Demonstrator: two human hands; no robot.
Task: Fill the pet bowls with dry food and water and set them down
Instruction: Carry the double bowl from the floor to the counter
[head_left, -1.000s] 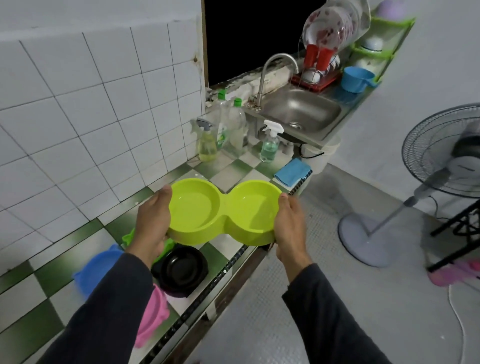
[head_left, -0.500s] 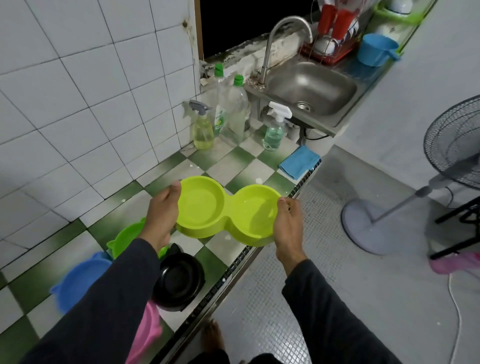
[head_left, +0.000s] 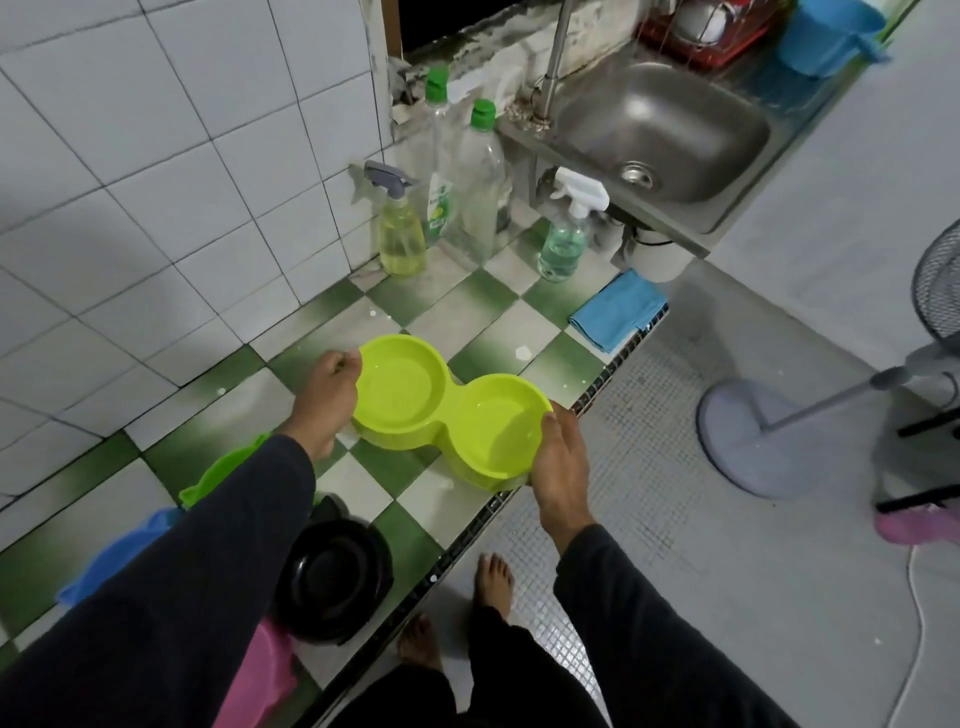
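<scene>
A lime-green double pet bowl (head_left: 447, 410) sits low over the green-and-white checkered counter (head_left: 498, 312), near its front edge. Both cups hold clear water. My left hand (head_left: 327, 400) grips the bowl's left end, thumb at the rim. My right hand (head_left: 561, 462) grips its right end, which reaches the counter's edge. Whether the bowl touches the tiles I cannot tell. Closer to me on the counter lie a black bowl (head_left: 332, 577), a green bowl (head_left: 223, 467), a blue bowl (head_left: 119, 551) and a pink bowl (head_left: 260, 675), partly hidden by my left sleeve.
At the back stand two spray bottles (head_left: 397, 234) (head_left: 563, 234) and two clear green-capped bottles (head_left: 478, 187). A blue cloth (head_left: 618, 309) lies at the counter's edge. Beyond are a steel sink (head_left: 654, 130), a blue scoop (head_left: 826, 31) and, on the floor, a standing fan (head_left: 769, 431). My bare feet (head_left: 493, 577) stand below.
The double bowl has come down and back toward the counter, held in both hands. The view has tilted down, and my feet now show.
</scene>
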